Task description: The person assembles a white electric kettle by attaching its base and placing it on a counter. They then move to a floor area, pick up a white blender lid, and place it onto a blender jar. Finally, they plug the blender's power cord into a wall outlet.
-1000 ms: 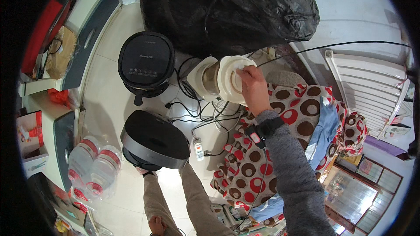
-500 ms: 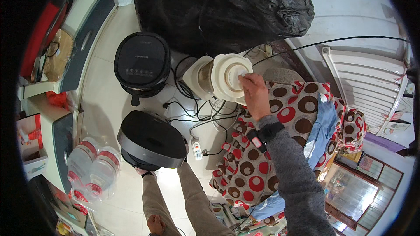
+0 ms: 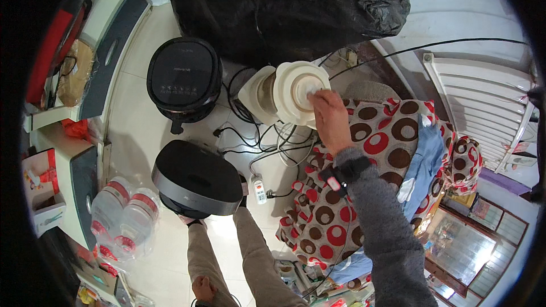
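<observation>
The right hand (image 3: 331, 115) pinches the cream lid (image 3: 297, 94).
Head view: right of the black handled appliance (image 3: 183, 74), the lid tops a cream vessel (image 3: 253, 98); the left hand (image 3: 203, 289) lies well below that appliance, its grip impossible to tell.

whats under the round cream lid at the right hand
To its left, a brownish band and part of a cream base show below the lid. Whatever lies directly under it is covered and cannot be seen.

The right hand (image 3: 331, 118) has shifted slightly rightward over the cream scalloped lid (image 3: 294, 90), now covering less of it.
</observation>
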The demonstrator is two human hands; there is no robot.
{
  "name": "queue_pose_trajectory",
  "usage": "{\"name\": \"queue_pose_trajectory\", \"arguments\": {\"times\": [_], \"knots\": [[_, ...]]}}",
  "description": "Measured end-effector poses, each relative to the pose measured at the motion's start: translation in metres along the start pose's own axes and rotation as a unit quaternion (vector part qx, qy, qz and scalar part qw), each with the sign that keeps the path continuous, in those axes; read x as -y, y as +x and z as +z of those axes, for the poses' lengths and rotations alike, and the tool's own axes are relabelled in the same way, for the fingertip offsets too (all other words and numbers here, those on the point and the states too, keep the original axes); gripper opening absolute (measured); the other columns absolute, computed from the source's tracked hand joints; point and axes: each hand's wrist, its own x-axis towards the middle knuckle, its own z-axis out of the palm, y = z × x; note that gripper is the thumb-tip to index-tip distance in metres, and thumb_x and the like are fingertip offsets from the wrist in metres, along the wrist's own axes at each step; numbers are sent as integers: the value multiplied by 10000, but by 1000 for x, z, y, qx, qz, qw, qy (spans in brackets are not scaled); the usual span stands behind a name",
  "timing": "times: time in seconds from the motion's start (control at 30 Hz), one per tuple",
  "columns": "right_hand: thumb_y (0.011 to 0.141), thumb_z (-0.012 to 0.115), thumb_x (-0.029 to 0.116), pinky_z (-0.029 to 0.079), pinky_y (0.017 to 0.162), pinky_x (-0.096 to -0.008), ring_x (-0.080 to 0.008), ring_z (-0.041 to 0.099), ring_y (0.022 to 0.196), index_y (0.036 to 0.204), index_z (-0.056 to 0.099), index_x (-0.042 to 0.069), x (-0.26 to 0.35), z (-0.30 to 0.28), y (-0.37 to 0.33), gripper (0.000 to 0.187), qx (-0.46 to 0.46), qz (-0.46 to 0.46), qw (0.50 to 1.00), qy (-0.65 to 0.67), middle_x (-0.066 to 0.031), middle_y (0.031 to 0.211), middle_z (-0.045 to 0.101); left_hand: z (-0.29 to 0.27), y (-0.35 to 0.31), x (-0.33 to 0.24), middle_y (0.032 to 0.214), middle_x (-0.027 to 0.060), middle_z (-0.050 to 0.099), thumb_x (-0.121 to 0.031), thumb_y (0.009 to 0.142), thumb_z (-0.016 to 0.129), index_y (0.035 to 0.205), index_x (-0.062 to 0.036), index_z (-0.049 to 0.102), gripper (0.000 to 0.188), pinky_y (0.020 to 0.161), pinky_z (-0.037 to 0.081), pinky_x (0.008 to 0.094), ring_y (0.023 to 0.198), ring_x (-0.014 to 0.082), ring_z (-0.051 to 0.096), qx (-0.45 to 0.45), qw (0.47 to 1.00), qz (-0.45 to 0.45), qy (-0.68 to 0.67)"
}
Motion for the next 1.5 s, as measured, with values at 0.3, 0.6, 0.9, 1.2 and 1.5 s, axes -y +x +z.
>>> {"name": "queue_pose_trajectory", "arguments": {"times": [0.3,0.6,0.9,1.2,1.5], "knots": [[795,585,-37,500,758,-383,-313,596,865,962,671,17,-12,-1,33,195,-35,2,999,-16,-137,944,611,1,-1,-2,498,42,458,-133,907,502,734,-47,505,193,324,352,291,348,138,440,7,999,-6,52],[817,606,-41,490,731,-293,-228,621,829,995,661,3,-11,-17,-17,192,-35,149,983,99,-115,950,627,-12,16,38,509,28,452,-129,905,501,731,-38,516,197,328,353,286,353,135,438,-8,999,36,2],[847,564,-25,489,685,-333,-260,599,774,1061,648,0,-6,0,11,232,-57,66,996,18,-129,908,597,-7,11,24,551,22,456,-97,892,508,741,-26,522,167,340,378,293,373,128,444,-4,1000,8,6],[822,571,-31,482,719,-370,-306,584,814,1021,649,-11,-3,2,-1,215,-34,59,997,-26,-147,888,575,-12,18,45,550,22,463,-105,907,505,773,-13,541,167,338,381,293,389,126,452,-13,999,43,6],[830,564,-12,479,751,-382,-316,568,864,992,654,-11,1,0,-5,186,-6,50,998,-42,-144,913,578,-15,21,52,537,35,476,-121,912,505,777,-16,533,173,328,365,288,380,133,458,-14,999,33,20]]}}
